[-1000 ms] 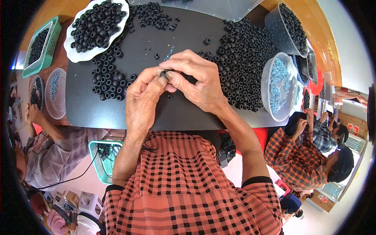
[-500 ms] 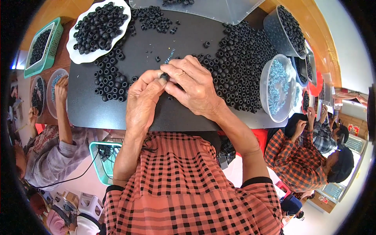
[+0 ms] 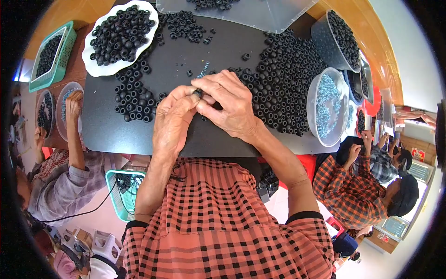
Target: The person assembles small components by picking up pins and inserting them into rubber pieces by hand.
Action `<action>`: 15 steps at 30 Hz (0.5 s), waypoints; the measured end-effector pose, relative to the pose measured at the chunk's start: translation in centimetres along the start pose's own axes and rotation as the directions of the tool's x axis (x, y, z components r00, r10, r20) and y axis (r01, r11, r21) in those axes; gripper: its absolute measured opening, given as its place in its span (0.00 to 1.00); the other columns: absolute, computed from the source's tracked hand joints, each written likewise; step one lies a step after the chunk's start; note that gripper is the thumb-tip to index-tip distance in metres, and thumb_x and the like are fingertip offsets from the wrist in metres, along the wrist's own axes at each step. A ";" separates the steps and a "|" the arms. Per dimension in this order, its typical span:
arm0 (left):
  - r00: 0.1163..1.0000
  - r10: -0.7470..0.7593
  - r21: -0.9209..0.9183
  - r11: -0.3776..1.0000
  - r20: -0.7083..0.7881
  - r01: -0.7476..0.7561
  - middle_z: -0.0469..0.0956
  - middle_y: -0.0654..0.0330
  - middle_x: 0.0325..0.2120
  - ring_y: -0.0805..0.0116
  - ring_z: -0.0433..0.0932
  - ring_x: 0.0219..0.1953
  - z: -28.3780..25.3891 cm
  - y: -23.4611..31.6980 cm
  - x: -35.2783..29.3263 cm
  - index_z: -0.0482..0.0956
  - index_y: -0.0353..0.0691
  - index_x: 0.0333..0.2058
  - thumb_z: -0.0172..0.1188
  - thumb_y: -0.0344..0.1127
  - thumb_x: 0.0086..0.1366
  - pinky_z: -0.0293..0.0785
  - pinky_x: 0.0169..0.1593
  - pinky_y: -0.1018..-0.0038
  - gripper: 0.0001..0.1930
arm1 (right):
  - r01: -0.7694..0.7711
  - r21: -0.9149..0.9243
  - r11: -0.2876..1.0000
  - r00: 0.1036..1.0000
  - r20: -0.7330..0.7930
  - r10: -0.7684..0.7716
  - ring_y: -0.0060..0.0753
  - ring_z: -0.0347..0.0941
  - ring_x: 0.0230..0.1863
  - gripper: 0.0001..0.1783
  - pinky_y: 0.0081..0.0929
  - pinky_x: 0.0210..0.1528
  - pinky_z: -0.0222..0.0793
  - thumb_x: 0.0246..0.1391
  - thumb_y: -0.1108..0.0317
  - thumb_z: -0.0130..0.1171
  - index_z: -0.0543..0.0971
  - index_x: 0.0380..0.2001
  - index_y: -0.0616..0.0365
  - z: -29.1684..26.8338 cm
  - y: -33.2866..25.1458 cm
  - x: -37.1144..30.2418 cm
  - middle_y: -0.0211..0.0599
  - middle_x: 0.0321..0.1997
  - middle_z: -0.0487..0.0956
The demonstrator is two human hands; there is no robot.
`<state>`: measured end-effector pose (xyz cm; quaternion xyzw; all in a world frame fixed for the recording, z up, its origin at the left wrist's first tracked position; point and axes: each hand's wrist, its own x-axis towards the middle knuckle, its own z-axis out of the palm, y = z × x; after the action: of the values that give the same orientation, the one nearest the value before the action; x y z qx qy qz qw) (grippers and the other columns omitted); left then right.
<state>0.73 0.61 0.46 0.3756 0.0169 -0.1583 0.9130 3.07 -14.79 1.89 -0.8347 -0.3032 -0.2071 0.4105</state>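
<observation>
Between my two hands, above the near middle of the dark table, is a small black ring-shaped plastic piece [image 3: 198, 93]. My left hand [image 3: 173, 118] pinches it between thumb and fingertips. My right hand [image 3: 228, 104] is closed with its fingertips against the same piece; its curled fingers hide whatever else lies within. Just beyond my fingers lies a short row of small bluish metal springs [image 3: 203, 69]. Many loose black rings [image 3: 288, 79] cover the table right of my hands, and a smaller group [image 3: 134, 100] lies to the left.
A white scalloped plate [image 3: 95, 68] heaped with black pieces stands far left. At right are a clear bowl of bluish springs [image 3: 328, 100] and a tub of black pieces [image 3: 325, 39]. A clear tray [image 3: 260, 16] lies at the back. Co-workers sit either side, one in an orange checked shirt [image 3: 348, 186].
My hands stay together on the black piece, with the fingers shifting slightly around it. The whole view has moved a little; the things on the table lie as before.
</observation>
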 end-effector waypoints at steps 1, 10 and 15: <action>1.000 -0.011 0.017 1.000 -0.015 0.011 0.79 0.58 0.34 0.71 0.76 0.40 0.2 0.1 0.0 0.76 0.32 0.39 0.51 0.27 0.66 0.70 0.51 0.74 0.07 | -0.015 -0.013 1.000 1.000 -0.005 0.015 0.35 0.70 0.33 0.20 0.32 0.36 0.65 0.35 0.73 0.67 0.78 0.38 0.62 0.0 0.0 0.2 0.36 0.34 0.76; 0.999 0.020 0.087 0.996 -0.032 -0.017 0.78 0.58 0.35 0.71 0.77 0.39 -0.2 0.1 -0.1 0.75 0.30 0.41 0.49 0.31 0.69 0.72 0.50 0.72 0.10 | 0.119 -0.067 0.991 0.993 0.000 -0.119 0.36 0.73 0.32 0.20 0.31 0.34 0.68 0.35 0.76 0.68 0.79 0.38 0.64 0.0 0.6 0.5 0.39 0.36 0.78; 0.998 0.061 0.167 0.984 -0.030 -0.055 0.78 0.57 0.36 0.70 0.77 0.40 1.3 0.4 -1.1 0.73 0.29 0.44 0.49 0.34 0.69 0.73 0.49 0.71 0.13 | 0.107 -0.091 0.990 0.993 -0.046 -0.111 0.38 0.73 0.29 0.16 0.32 0.34 0.68 0.37 0.77 0.66 0.78 0.35 0.65 -0.8 0.9 0.6 0.41 0.32 0.78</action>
<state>-0.34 0.33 1.82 0.4535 0.0088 -0.1260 0.8822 4.09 -15.67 2.19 -0.8288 -0.3283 -0.2635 0.3687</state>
